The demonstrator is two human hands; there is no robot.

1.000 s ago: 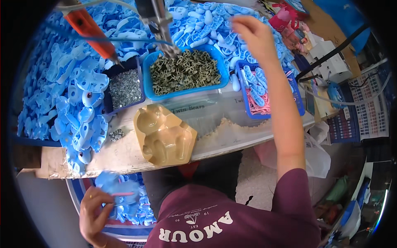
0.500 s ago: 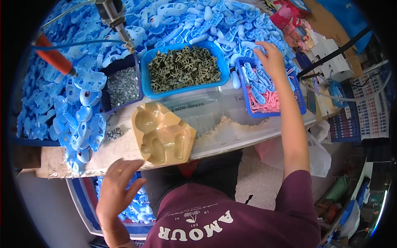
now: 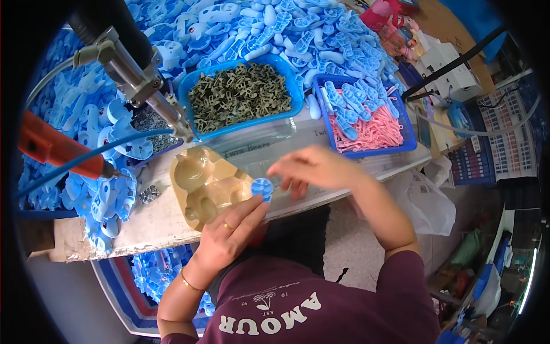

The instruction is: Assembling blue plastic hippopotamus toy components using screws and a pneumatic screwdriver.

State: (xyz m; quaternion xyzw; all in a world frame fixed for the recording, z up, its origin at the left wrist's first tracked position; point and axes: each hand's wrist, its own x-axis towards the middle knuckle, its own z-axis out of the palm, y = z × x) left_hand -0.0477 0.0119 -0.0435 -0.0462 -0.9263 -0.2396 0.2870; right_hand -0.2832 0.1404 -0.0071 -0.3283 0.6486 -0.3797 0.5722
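Left hand (image 3: pixel 236 226): touching blue part (image 3: pixel 262 186) with straight fingers, grip impossible to tell
Right hand (image 3: pixel 309 171): with fingers loosely open, blurred, near same part
Blue part: at right corner of mould (image 3: pixel 209 186)

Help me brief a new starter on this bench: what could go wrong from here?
The small blue part held by the left hand could slip and drop off the bench, whose front edge is close. The right hand, blurred and apart from that part, might bump it. The loose metal pieces left of the tan mould could scatter if brushed.
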